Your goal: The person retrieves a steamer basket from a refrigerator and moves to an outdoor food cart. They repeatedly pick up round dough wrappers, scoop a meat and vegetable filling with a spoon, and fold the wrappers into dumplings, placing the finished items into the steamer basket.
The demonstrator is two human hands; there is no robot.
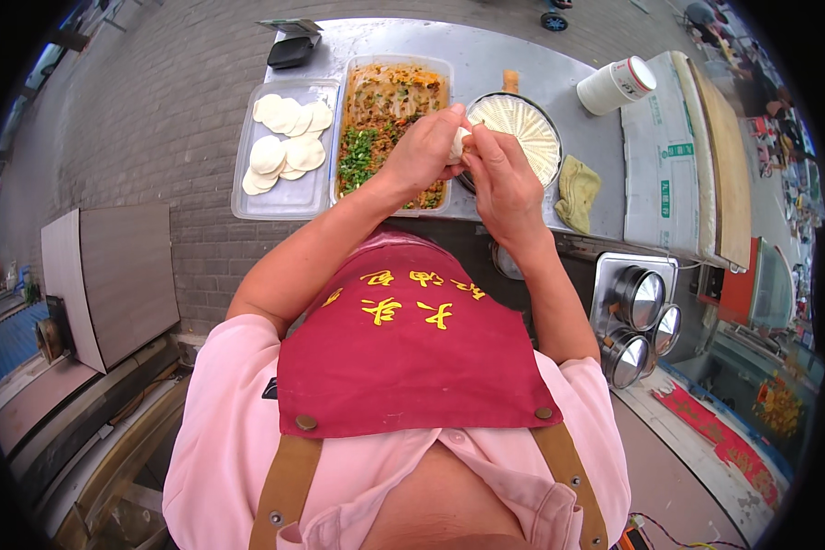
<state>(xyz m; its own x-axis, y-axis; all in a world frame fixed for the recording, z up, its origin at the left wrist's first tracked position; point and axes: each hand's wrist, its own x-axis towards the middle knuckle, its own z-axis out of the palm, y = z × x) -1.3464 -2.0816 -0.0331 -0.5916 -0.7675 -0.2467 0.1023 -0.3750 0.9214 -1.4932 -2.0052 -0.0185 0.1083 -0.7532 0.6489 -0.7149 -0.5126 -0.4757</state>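
My left hand [423,148] cups a white dough bun [459,145], and my right hand [505,172] grips its other side with the fingertips. Both hands meet over the gap between a clear plastic tub of chopped filling [378,89] and a round steamer with a woven liner [522,127]. Chopped green onion [357,159] lies at the tub's near left. Flat round dough wrappers [268,154] overlap in piles inside a shallow plastic tray [285,207] at the left. Part of the bun is hidden by my fingers.
On the metal table [481,45] stand stacked paper cups [608,86], a folded yellow-green cloth [577,192] and a black case [292,51]. A white foam box [660,158] adjoins the table's right end. Below it, several round metal steamers [638,298] rest on a tray.
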